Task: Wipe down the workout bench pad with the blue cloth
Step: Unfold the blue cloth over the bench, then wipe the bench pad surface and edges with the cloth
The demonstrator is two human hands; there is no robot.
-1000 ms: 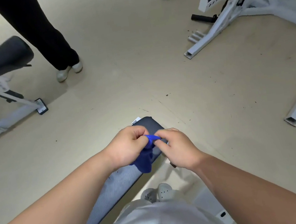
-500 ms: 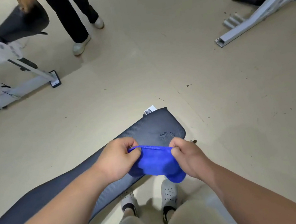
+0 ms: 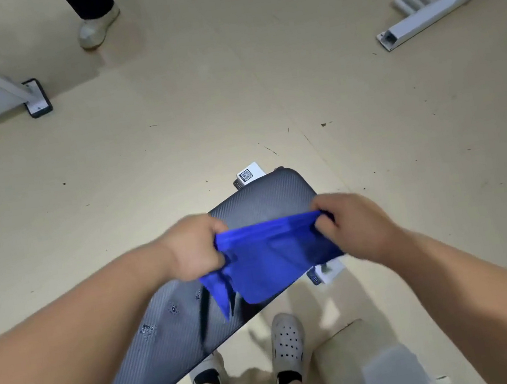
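While taut, blue cloth (image 3: 274, 254) between curled fingers (image 3: 326, 225).

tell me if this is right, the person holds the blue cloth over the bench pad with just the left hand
Not quite: the left hand and the right hand each grip an end of the blue cloth over the bench pad, as the head view shows.

Beige floor (image 3: 231, 96) bears dark ribbed bench pad (image 3: 262, 197); small spots (image 3: 147, 330) on pad; white frame (image 3: 435, 10) far right.
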